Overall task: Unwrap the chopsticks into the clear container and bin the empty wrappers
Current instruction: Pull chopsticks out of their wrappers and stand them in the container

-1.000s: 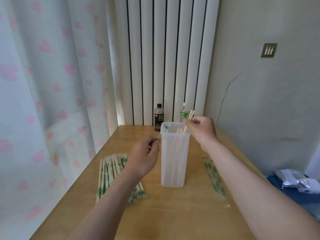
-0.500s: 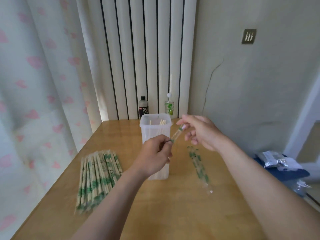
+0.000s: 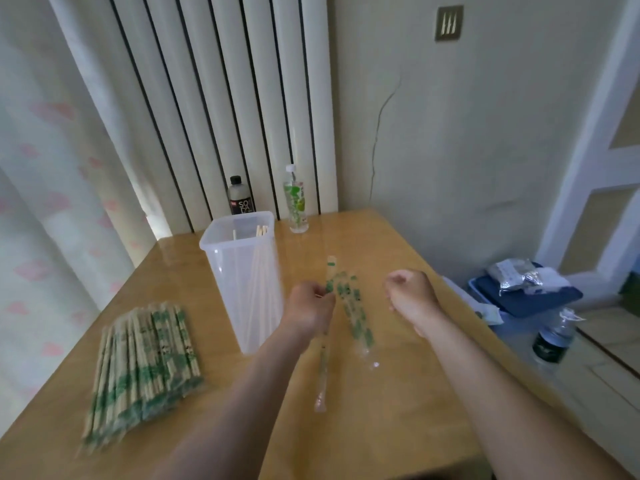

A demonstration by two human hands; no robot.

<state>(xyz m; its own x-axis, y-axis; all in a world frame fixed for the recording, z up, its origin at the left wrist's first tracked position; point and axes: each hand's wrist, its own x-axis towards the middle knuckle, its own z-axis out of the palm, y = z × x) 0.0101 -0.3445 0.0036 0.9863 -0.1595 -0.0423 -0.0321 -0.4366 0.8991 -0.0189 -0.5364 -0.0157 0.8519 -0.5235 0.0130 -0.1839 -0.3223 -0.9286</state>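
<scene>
A wrapper [image 3: 322,368], seemingly empty, limp and light, is pinched near its upper end by the left hand [image 3: 309,308] beside the clear container [image 3: 242,289], toward the middle of the table [image 3: 363,427]; the right hand [image 3: 410,294] is curled on nothing.

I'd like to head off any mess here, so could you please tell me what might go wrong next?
1. The left hand pinches the held wrapper near its top; the long tail dangles and may slip from that light grip.
2. The loose wrapper on the table could be brushed off or forgotten.
3. The tall clear container stands beside the left forearm; a swing toward the blue bin might tip it.
</scene>
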